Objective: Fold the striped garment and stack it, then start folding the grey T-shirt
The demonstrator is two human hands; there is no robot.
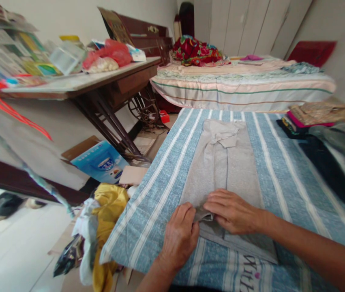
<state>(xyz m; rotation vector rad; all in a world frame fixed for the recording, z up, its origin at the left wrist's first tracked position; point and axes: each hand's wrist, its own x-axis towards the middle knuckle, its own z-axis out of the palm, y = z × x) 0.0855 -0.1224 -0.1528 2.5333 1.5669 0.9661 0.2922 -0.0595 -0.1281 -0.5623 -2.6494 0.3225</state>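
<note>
A light grey shirt (236, 170) lies on the blue and white striped bedspread (166, 178), its sides folded in to a long strip. Near its lower end, my left hand (181, 235) pinches a rumpled bit of the grey cloth at the left edge. My right hand (234, 211) lies across the cloth just to the right, fingers curled on the same gathered part. Between the two hands a small darker fold of the shirt stands up. The fingertips of both hands are partly hidden by cloth.
Folded clothes (327, 117) are stacked at the right, beside dark trousers (330, 170). A sewing-machine table (105, 81) with bags and boxes stands left. Yellow cloth (110, 202) hangs by the bed's left edge, near a blue carton (99, 162). Another bed (236, 91) lies beyond.
</note>
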